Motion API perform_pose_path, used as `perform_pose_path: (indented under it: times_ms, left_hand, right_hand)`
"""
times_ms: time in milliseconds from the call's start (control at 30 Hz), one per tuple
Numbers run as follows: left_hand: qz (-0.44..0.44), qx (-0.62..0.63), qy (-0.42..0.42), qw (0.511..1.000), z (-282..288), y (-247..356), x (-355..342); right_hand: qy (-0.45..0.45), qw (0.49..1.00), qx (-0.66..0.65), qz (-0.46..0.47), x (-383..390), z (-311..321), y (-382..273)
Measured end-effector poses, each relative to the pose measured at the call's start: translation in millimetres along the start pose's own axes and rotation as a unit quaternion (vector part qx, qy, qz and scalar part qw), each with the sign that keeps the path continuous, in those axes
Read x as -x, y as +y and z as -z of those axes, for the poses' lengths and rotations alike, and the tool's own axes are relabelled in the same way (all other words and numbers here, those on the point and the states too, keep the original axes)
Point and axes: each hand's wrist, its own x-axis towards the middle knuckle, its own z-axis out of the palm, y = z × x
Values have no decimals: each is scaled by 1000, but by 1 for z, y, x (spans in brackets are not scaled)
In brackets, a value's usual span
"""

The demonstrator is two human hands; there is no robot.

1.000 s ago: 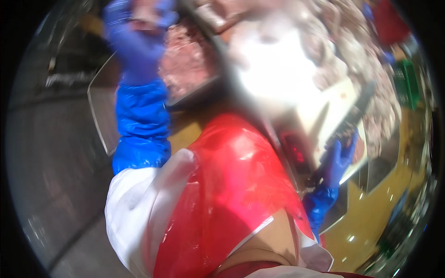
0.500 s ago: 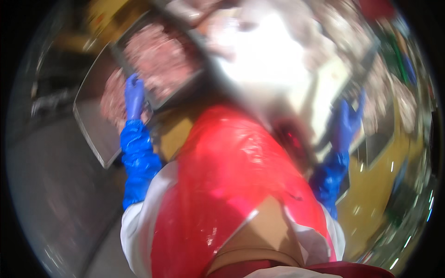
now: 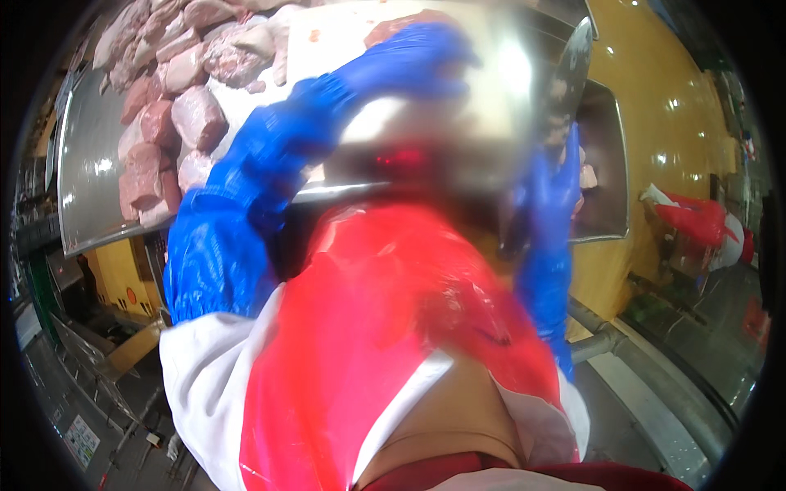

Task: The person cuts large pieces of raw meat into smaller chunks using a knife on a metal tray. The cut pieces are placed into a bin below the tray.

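My left hand (image 3: pixel 417 61), in a blue glove and blue sleeve, reaches over a pale cutting board (image 3: pixel 327 37). Its fingers stretch rightward, apart and smeared by motion. A piece of pinkish meat (image 3: pixel 397 29) lies on the board right beside it, partly covered by the glove. My right hand (image 3: pixel 548 192), gloved too, is at the board's right side, closed round a large knife (image 3: pixel 573 69). The broad blade points away from me, its tip toward the far right; the handle is mostly hidden in the blurred glove.
Pale pink meat chunks (image 3: pixel 196 119) are heaped left of the board on a metal surface (image 3: pixel 90 176). Right of the knife is a metal tub (image 3: pixel 610 155) with some meat pieces, beside a yellow surface (image 3: pixel 647 106). A metal rail (image 3: pixel 630 352) runs at the lower right.
The view has swung from the meat-filled metal tubs to the cutting board. My left hand has gone from a tub to over the board; my right hand stays on the right side.
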Motion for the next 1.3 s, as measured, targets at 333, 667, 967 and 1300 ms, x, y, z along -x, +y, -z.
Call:
perform_pose_path:
  times_ms: [333, 667, 967, 1300]
  left_hand:
    - [136, 156, 236, 949, -40, -33, -43]
    - [338, -221, 58, 913, 11, -164, 83]
    - [41, 77, 43, 995, -19, -212, 0]
    - [221, -17, -12, 975, 31, -272, 28]
  right_hand:
    - [79, 979, -81, -170, 49, 53, 44]
    - [53, 990, -73, -111, 15, 14, 36]
    - [86, 973, -120, -178, 51, -40, 7]
    - [240, 949, -108, -173, 94, -43, 16]
